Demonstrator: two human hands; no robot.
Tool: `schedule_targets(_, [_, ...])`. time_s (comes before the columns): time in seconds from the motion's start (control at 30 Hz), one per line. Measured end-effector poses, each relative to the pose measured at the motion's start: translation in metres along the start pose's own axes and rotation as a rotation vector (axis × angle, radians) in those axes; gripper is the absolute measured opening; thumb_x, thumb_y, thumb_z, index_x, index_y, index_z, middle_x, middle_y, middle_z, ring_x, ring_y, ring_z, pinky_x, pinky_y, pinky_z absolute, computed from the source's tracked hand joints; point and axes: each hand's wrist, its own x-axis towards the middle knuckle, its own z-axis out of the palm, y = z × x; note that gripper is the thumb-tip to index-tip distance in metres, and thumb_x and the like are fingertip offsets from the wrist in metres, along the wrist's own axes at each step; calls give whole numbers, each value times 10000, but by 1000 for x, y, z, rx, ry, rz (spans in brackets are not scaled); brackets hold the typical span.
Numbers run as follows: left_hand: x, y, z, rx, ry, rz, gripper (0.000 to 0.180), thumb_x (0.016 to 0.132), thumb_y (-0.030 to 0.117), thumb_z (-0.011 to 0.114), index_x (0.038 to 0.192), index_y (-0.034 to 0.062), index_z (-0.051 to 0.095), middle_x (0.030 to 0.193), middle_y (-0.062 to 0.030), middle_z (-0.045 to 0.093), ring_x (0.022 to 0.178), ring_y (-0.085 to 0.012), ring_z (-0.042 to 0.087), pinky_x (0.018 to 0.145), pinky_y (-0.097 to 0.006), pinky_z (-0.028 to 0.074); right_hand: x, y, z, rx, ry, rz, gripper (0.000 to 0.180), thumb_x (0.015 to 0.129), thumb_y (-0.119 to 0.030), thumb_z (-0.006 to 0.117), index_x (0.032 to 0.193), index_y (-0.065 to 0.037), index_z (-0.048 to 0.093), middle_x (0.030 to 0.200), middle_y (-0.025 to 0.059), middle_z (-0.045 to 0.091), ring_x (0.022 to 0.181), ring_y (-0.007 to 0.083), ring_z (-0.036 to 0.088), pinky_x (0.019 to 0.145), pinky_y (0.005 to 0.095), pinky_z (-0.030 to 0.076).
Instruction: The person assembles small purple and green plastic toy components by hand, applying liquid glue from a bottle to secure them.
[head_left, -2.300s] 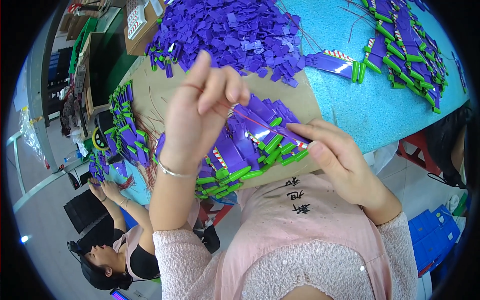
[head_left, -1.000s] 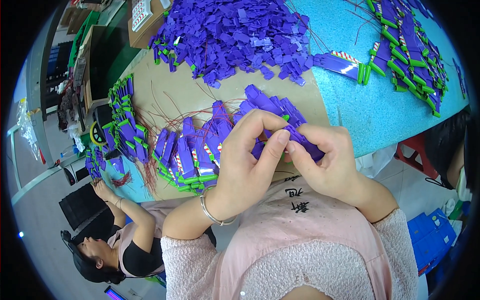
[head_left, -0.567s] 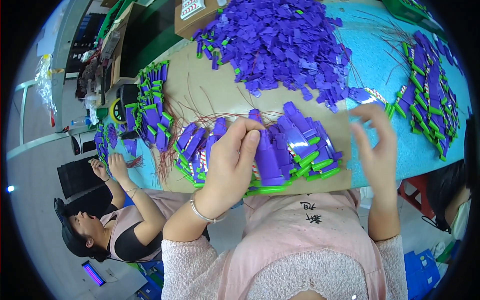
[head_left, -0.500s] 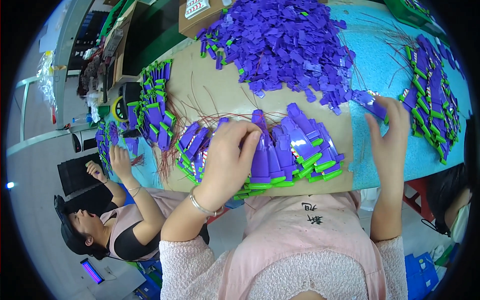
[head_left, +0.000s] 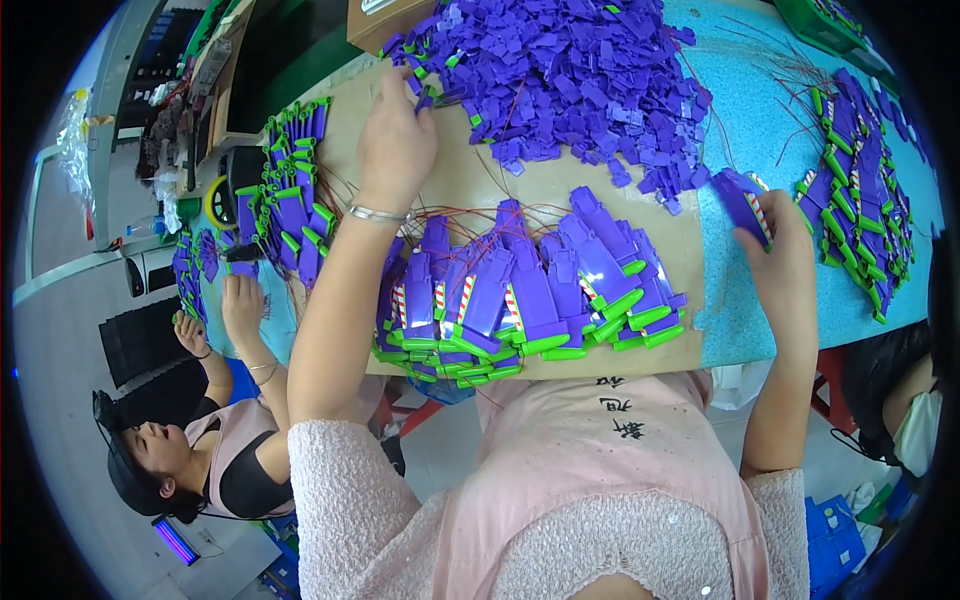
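With the right hand [head_left: 775,235] clamped on one purple tag [head_left: 742,197], the left hand [head_left: 397,140], fingers together, should pinch a single piece from the upper-centre purple heap [head_left: 570,75].

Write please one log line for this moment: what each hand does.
left hand: reaching into loose purple pieces | right hand: holding purple tag | fanned row of purple-green tags: on cardboard sheet, untouched
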Motion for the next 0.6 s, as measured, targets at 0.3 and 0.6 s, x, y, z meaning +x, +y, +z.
schedule_targets(0.3, [-104, 116, -67, -1330, -513, -146, 417, 926, -3, 543, 1327, 30, 432, 924, -18, 491, 812, -81, 508, 713, -214, 441, -39, -73, 6, 1247, -479, 266, 197, 978, -182, 529, 974, 9, 579, 782, 56, 619, 635, 92, 589, 593, 234, 492])
schedule_targets(0.6, [-115, 132, -68, -1414, -409, -220, 463, 923, -8, 561, 1365, -8, 425, 1013, -45, 538, 827, -87, 540, 725, -222, 466, -48, -79, 15, 1416, -510, 332, 251, 991, -225, 514, 933, 9, 582, 776, 64, 625, 598, 115, 587, 574, 244, 482])
